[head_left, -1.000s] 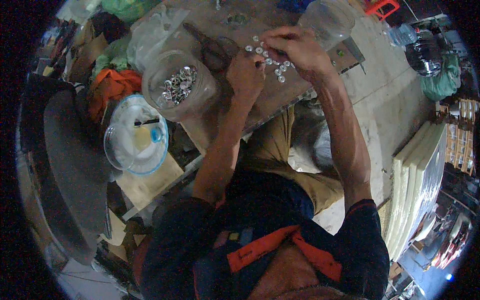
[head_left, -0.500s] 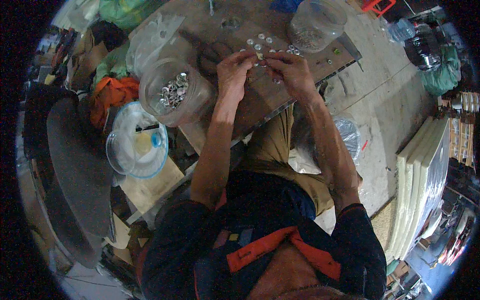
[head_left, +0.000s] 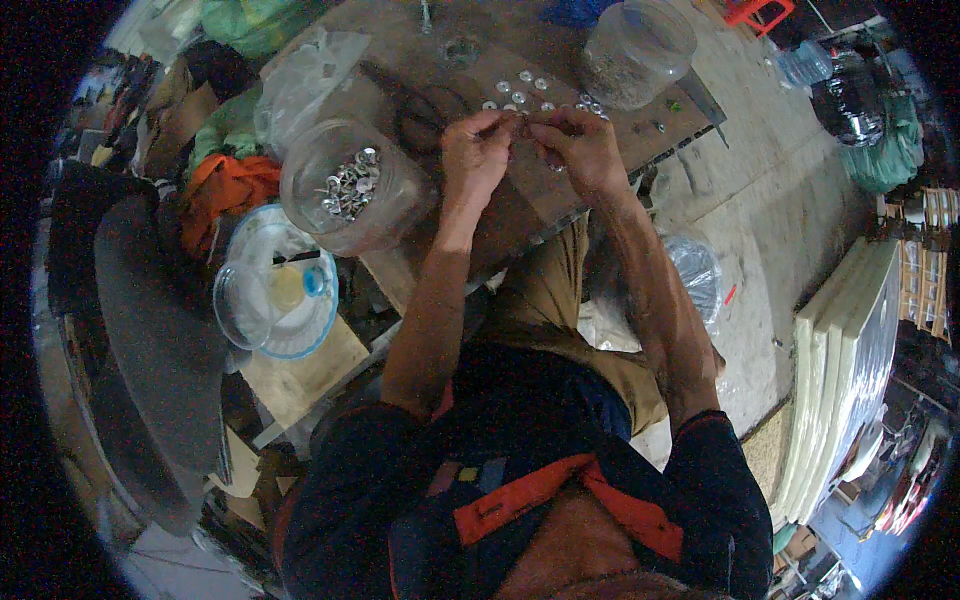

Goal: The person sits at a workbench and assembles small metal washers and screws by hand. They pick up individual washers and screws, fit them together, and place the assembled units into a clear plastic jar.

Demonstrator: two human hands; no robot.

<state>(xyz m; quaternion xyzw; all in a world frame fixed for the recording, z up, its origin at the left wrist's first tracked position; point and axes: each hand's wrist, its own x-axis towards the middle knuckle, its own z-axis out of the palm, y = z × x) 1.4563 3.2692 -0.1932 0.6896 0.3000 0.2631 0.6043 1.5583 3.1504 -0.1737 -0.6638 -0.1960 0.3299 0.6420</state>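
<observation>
My left hand (head_left: 476, 158) and my right hand (head_left: 584, 152) meet above the brown board tabletop. Both are closed, thumb and fingers pinched tip to tip. Whatever lies between the fingertips is too small and too covered to make out. Just beyond them, several small round shiny discs (head_left: 540, 83) are scattered on the board; a few more lie close to my right knuckles. To the left of my left hand, a clear plastic tub (head_left: 312, 215) holds many shiny metal pieces with round heads (head_left: 352, 185). Another clear tub (head_left: 655, 45), with small grainy-looking contents, stands past my right hand.
A blue-rimmed white plate (head_left: 300, 345) with a clear lid sits at the left, near an orange cloth (head_left: 222, 200). Crumpled clear plastic (head_left: 310, 85) lies at the far left of the tabletop (head_left: 560, 190). Pale panels (head_left: 835, 370) lean at the right.
Both hands stay together, with fingertips drawn closer; a small yellowish bit seen between them earlier is now hidden. The view has shifted very slightly.
</observation>
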